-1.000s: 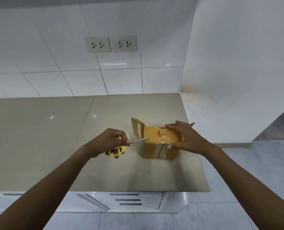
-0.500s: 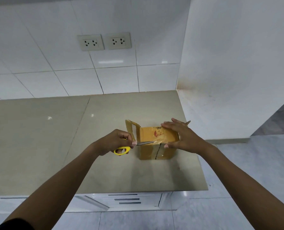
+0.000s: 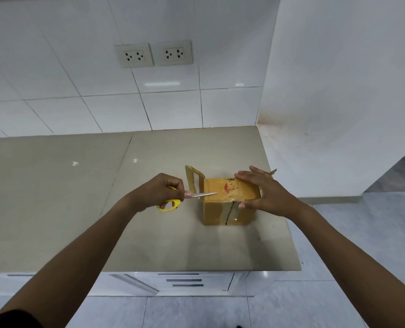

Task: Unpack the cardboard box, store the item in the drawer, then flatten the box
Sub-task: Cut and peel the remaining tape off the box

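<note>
Box (image 3: 230,204): near worktop (image 3: 55,209) front right corner; one flap raised, tape glossy.
Left hand (image 3: 159,192): curled round scissors (image 3: 185,198), blade tip at taped top.
Right hand (image 3: 265,192): spread flat, steadying top.
Handling: probably light, crushable; best held by side walls.

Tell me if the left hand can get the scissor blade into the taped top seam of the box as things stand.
Probably yes. The left hand grips the scissors, whose blade tip already lies at the cardboard box top's left edge. The right hand rests on the right part, leaving the left stretch free.
</note>
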Demonstrator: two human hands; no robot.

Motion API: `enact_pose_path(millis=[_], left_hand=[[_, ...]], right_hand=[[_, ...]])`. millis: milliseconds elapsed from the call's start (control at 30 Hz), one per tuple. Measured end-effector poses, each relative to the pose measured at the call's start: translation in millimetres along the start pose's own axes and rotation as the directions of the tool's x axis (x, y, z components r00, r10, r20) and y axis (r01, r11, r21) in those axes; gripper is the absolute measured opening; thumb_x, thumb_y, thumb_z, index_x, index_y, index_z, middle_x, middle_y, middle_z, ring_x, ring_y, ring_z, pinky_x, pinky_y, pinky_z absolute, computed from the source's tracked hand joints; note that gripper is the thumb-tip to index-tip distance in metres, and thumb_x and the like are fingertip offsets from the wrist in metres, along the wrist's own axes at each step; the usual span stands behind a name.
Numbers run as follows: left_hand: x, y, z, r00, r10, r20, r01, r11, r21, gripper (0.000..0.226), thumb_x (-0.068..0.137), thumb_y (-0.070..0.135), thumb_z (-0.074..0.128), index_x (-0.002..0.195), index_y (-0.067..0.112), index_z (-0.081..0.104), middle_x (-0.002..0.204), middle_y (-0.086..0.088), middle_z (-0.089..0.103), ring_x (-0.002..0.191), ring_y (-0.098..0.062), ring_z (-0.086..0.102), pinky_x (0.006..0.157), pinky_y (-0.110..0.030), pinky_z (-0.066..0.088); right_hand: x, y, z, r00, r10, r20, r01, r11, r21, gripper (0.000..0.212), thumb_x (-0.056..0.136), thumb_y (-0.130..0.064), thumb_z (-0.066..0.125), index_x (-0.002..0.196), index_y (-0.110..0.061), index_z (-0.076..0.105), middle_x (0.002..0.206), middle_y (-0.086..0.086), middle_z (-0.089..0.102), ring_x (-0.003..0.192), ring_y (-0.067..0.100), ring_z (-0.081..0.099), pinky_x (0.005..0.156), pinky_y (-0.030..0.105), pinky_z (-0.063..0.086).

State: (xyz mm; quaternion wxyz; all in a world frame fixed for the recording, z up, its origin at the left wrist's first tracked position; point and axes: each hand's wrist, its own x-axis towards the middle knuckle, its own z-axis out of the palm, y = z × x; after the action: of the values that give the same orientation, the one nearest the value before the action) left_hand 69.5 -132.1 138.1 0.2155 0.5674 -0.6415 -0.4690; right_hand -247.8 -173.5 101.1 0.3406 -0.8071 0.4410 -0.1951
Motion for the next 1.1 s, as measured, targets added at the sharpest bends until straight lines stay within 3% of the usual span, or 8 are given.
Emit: enact_pose_path(millis=[133, 433, 633, 900, 1000, 1100], left_hand=[[11.5, 11.1, 13.3, 0.999, 0.022, 0.044, -0.022, 1.000, 0.015, 0.022, 0.082, 0.030, 0.075, 0.065, 0.018, 0.070, 0.053, 0.004, 0.062, 0.040, -0.005, 0.046, 0.038, -0.017, 0.037], [17.0, -3.2, 41.4, 0.999, -0.001, 0.042, 0.008, 0.986, -0.167, 0.032, 0.082, 0.035, 0.074, 0.075, 0.005, 0.068, 0.053, 0.004, 0.057, 0.040, -0.007, 0.044, 0.039, -0.018, 0.035], [13.8, -10.6, 43.6, 1.000, 0.026, 0.012, -0.023, 0.977, -0.211, 0.032, 0.077, 0.039, 0.076, 0.075, 0.008, 0.069, 0.066, -0.008, 0.061, 0.044, -0.009, 0.045, 0.039, -0.019, 0.035], [10.8, -3.2, 46.5, 0.993, 0.117, 0.006, -0.113, 0.971, -0.209, 0.024, 0.081, 0.026, 0.075, 0.077, 0.004, 0.068, 0.059, 0.001, 0.058, 0.045, -0.011, 0.043, 0.038, -0.018, 0.035], [9.2, 3.4, 40.9, 0.984, 0.150, -0.092, -0.157, 0.985, -0.073, 0.021, 0.078, 0.028, 0.077, 0.069, 0.012, 0.067, 0.058, 0.003, 0.056, 0.044, -0.010, 0.041, 0.041, -0.020, 0.034], [2.7, 6.8, 31.2, 0.903, 0.367, -0.225, -0.259, 0.880, 0.398, 0.024, 0.078, 0.041, 0.074, 0.065, 0.025, 0.062, 0.054, 0.010, 0.054, 0.047, -0.007, 0.045, 0.047, -0.023, 0.036]], right_hand=[[-0.8, 0.8, -0.1, 1.000, 0.009, -0.004, -0.009, 1.000, -0.001, 0.082, 0.067, -0.045, 0.081, 0.139, -0.034, 0.043, 0.148, -0.014, 0.039, 0.144, 0.005, 0.011, 0.110, 0.026, 0.016], [0.5, 3.8, 5.7, 1.000, 0.009, -0.025, -0.010, 1.000, -0.016, 0.083, 0.066, -0.048, 0.080, 0.139, -0.037, 0.041, 0.149, -0.015, 0.036, 0.143, 0.003, 0.011, 0.108, 0.025, 0.015], [0.4, 3.6, 4.5, 1.000, 0.020, 0.001, -0.020, 1.000, -0.002, 0.084, 0.064, -0.055, 0.078, 0.138, -0.042, 0.040, 0.148, -0.019, 0.035, 0.143, 0.001, 0.010, 0.107, 0.027, 0.016], [-4.4, -0.4, -3.5, 0.999, 0.050, -0.019, -0.049, 0.997, 0.058, 0.081, 0.067, -0.042, 0.082, 0.137, -0.038, 0.043, 0.148, -0.014, 0.038, 0.144, 0.005, 0.012, 0.114, 0.032, 0.019], [-4.2, -5.1, -0.4, 0.999, 0.038, -0.027, -0.038, 0.999, -0.007, 0.077, 0.068, -0.044, 0.081, 0.136, -0.040, 0.045, 0.152, -0.011, 0.032, 0.146, 0.011, 0.008, 0.114, 0.035, 0.013], [-3.1, -11.1, 8.9, 0.990, -0.022, -0.141, 0.000, 0.988, -0.156, 0.053, 0.077, -0.037, 0.075, 0.126, -0.042, 0.055, 0.151, -0.013, 0.033, 0.146, 0.016, 0.009, 0.112, 0.047, 0.010]])
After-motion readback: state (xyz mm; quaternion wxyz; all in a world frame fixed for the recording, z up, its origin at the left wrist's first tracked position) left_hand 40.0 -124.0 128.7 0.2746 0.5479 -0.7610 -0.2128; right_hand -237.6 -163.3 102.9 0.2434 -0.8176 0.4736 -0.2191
